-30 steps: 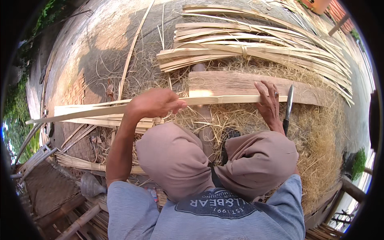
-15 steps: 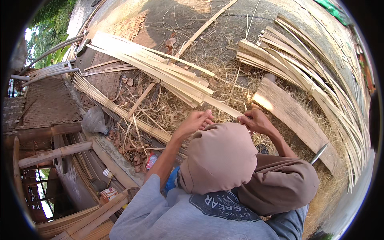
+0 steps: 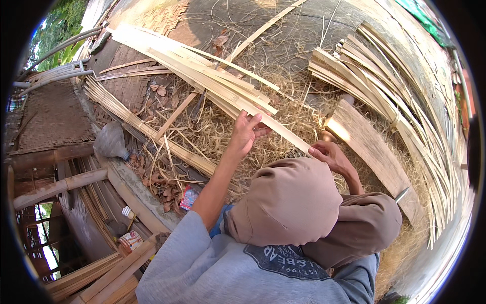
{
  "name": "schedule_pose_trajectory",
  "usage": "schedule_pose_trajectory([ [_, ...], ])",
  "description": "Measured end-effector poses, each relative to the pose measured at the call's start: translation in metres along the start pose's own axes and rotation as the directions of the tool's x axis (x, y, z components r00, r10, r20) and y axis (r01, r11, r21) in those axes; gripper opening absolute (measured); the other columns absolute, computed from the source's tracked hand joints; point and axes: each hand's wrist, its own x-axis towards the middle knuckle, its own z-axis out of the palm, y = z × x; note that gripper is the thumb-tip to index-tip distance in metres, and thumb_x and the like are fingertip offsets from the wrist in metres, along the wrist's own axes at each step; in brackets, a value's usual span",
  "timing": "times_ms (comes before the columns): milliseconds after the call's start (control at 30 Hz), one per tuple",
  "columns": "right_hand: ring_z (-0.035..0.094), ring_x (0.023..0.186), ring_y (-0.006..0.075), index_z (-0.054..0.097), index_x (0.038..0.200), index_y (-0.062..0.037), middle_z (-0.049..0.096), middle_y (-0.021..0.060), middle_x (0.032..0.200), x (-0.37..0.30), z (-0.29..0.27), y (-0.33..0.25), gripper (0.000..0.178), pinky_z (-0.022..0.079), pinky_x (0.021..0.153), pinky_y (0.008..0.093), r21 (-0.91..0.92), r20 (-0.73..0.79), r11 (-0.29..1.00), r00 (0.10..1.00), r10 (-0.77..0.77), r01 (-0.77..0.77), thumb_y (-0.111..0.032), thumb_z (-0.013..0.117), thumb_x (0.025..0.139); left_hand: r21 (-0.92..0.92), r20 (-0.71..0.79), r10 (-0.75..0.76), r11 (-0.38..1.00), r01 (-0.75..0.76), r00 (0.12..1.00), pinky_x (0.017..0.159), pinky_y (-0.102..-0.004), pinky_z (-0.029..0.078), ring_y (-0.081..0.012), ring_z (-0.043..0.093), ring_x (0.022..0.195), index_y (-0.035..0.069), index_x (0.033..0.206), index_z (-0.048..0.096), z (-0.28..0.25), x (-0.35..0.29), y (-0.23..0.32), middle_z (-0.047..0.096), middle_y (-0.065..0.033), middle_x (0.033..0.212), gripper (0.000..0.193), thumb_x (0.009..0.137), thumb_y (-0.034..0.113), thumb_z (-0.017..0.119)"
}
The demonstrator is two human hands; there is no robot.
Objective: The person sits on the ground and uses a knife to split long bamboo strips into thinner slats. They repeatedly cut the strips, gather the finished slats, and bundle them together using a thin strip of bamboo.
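A long pale bamboo strip [image 3: 287, 133] slants from the pile of split strips toward me. My right hand [image 3: 331, 156] pinches its near end between thumb and fingers. My left hand [image 3: 246, 133] is up beside the strip's left edge, fingers apart, fingertips close to it or touching; which of the two I cannot tell. Beyond it, the pile of flat bamboo strips [image 3: 202, 76] fans away to the far left. My brown-clad knees [image 3: 291, 200] are just below both hands and hide what lies beneath them.
To the right lies a wooden board [image 3: 372, 152], with a knife blade [image 3: 402, 195] showing at its near end. Past it stretches a tied bundle of strips [image 3: 390, 104]. Curly shavings [image 3: 283, 162] cover the ground. A clear plastic bottle [image 3: 111, 141] lies left, near a bamboo frame [image 3: 66, 188].
My left hand has moved up and forward to the strip, its fingers spreading. The right hand keeps its pinch on the strip's end. The whole view has shifted slightly.
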Motion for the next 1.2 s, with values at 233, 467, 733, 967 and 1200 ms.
schedule_pose_trajectory([
  [233, 0.066, 0.073, 0.0148, 0.069, 0.112, 0.0049, 0.071, 0.0094, 0.084, -0.002, -0.004, 0.01, 0.05, 0.054, 0.069, 0.0315, 0.173, -0.063, 0.985, 0.998, 0.008, 0.003, -0.043, 0.064, 0.1, 0.035, -0.194, -0.076, 0.996, 0.085, 0.978, 0.088, -0.0409, 0.063, -0.0245, 0.066, 0.103, 0.005, 0.132, 0.049, -0.074, 0.052, 0.028, 0.061, -0.0118, 0.122, 0.038, 0.099, 0.015, 0.066],
  [467, 0.066, 0.073, 0.0146, 0.07, 0.11, 0.0035, 0.071, 0.0092, 0.086, -0.003, -0.005, 0.011, 0.049, 0.054, 0.069, 0.0301, 0.228, -0.067, 0.974, 0.998, 0.022, -0.006, -0.044, 0.064, 0.1, -0.009, -0.306, -0.105, 0.994, 0.107, 0.946, 0.09, -0.0394, 0.061, -0.0235, 0.065, 0.103, 0.005, 0.123, 0.055, -0.085, 0.069, 0.009, 0.064, -0.0105, 0.117, 0.029, 0.098, 0.013, 0.067],
  [733, 0.065, 0.072, 0.014, 0.069, 0.104, 0.004, 0.07, 0.0084, 0.087, -0.007, -0.007, 0.013, 0.045, 0.054, 0.068, 0.0297, 0.21, -0.11, 0.978, 0.993, 0.035, -0.011, -0.04, 0.062, 0.101, -0.042, -0.331, -0.081, 0.997, 0.071, 0.94, 0.093, -0.0407, 0.06, -0.0243, 0.064, 0.106, 0.005, 0.131, 0.049, -0.083, 0.067, 0.007, 0.062, -0.0105, 0.121, 0.042, 0.095, 0.011, 0.071],
  [967, 0.066, 0.074, 0.0141, 0.067, 0.104, 0.003, 0.07, 0.0093, 0.088, -0.018, -0.014, 0.019, 0.042, 0.055, 0.069, 0.0293, 0.214, -0.159, 0.977, 0.987, 0.039, -0.004, -0.039, 0.063, 0.101, -0.038, -0.424, -0.005, 0.999, -0.012, 0.906, 0.095, -0.0401, 0.059, -0.0264, 0.06, 0.109, 0.006, 0.141, 0.038, -0.111, 0.107, 0.061, 0.056, -0.0108, 0.127, 0.055, 0.096, 0.009, 0.069],
  [1200, 0.066, 0.075, 0.0142, 0.066, 0.105, 0.0025, 0.07, 0.0092, 0.089, -0.03, -0.018, 0.021, 0.041, 0.056, 0.07, 0.0297, 0.258, -0.184, 0.965, 0.979, 0.091, -0.041, -0.038, 0.064, 0.1, -0.04, -0.407, 0.016, 0.999, -0.035, 0.913, 0.093, -0.0396, 0.063, -0.0283, 0.065, 0.104, 0.004, 0.128, 0.047, -0.153, 0.141, 0.092, 0.063, -0.0143, 0.122, 0.034, 0.098, 0.006, 0.064],
])
